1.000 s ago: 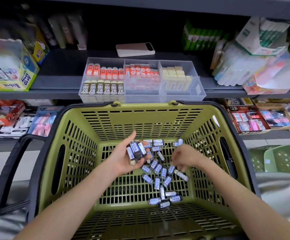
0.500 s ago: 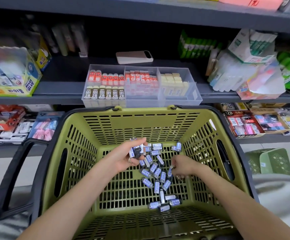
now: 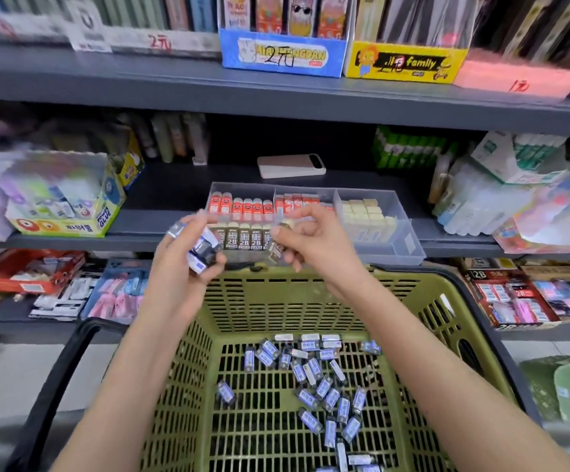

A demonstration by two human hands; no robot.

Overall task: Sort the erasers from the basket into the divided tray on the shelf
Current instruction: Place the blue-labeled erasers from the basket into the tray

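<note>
now the person's left hand (image 3: 181, 277) is gripping a bunch of blue-labelled erasers (image 3: 203, 253), with the fingers curled round them, at about eleven o'clock of the green basket (image 3: 259, 301). the right hand (image 3: 314, 248), just at three o'clock of the left one, is pinching a single dark gold-marked eraser (image 3: 275, 249) between thumb and fingertips. both hands are hovering in front of the clear divided tray (image 3: 409, 248), which is sitting on the shelf at twelve o'clock of the basket. its nine o'clock compartment is holding orange-sleeved erasers behind a row marked 2b (image 3: 244, 238). the middle one is holding more orange-sleeved ones, and the three o'clock one is holding pale yellow blocks (image 3: 365, 216). many loose erasers (image 3: 311, 379) with blue labels are lying on the basket floor, at six o'clock of the hands. a pale flat device (image 3: 292, 166) is lying at twelve o'clock of the tray.
</note>
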